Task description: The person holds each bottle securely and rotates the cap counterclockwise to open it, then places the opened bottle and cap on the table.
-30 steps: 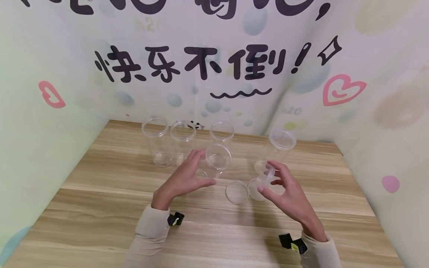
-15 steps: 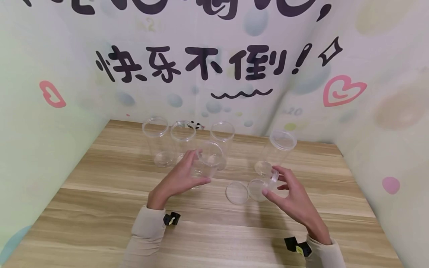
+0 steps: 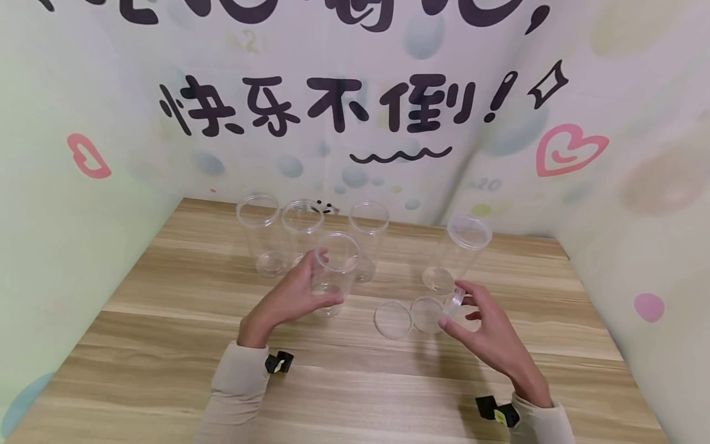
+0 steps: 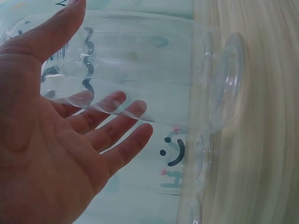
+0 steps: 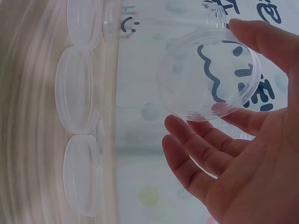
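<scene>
My left hand grips a clear plastic jar around its side, thumb in front and fingers behind. The jar stands nearly upright with its open mouth up, its base close over the table in the left wrist view. Between thumb and fingertips, my right hand pinches a round clear lid by its rim, tilted on edge. Two more lids lie flat on the table, a left one and a right one. The right wrist view shows a third lid in this row, hidden behind the hand in the head view.
Three open clear jars stand at the back: one at far left, one beside it, one behind the held jar. A jar with a lid on stands beyond my right hand. A printed cloth backs the wooden table.
My left hand has moved left with the jar, which has gone from leaning to nearly upright. My right hand has shifted slightly right and toward the front with the lid.
</scene>
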The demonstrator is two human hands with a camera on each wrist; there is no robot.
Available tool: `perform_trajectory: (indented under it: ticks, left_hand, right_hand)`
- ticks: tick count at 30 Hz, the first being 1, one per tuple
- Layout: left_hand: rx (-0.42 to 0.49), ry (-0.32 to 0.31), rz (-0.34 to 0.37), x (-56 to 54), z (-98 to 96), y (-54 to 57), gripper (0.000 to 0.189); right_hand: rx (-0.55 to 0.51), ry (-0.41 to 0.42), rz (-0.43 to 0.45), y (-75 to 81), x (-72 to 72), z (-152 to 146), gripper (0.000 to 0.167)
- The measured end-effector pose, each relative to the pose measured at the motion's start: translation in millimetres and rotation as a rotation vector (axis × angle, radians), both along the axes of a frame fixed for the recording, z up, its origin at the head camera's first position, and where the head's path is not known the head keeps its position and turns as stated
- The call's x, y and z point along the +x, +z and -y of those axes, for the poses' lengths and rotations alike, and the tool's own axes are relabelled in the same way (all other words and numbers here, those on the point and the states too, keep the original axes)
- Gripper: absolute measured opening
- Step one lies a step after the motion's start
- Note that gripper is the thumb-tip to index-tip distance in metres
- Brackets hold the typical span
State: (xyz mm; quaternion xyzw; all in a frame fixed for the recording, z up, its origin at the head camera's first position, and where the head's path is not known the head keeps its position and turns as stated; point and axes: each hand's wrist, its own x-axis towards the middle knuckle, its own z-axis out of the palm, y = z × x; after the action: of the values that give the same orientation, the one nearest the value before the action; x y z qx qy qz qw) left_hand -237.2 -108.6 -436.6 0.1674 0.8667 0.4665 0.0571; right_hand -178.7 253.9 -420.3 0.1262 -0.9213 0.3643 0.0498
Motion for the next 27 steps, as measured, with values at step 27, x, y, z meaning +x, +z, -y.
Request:
perform_trajectory:
  ticks: [27]
  left_hand:
    - [-0.228, 0.005, 0.074, 28.9, 25.1, 10.5, 0.085]
  right_hand:
    - [0.011, -0.009, 0.07, -16.9, -1.7, -11.8, 0.07]
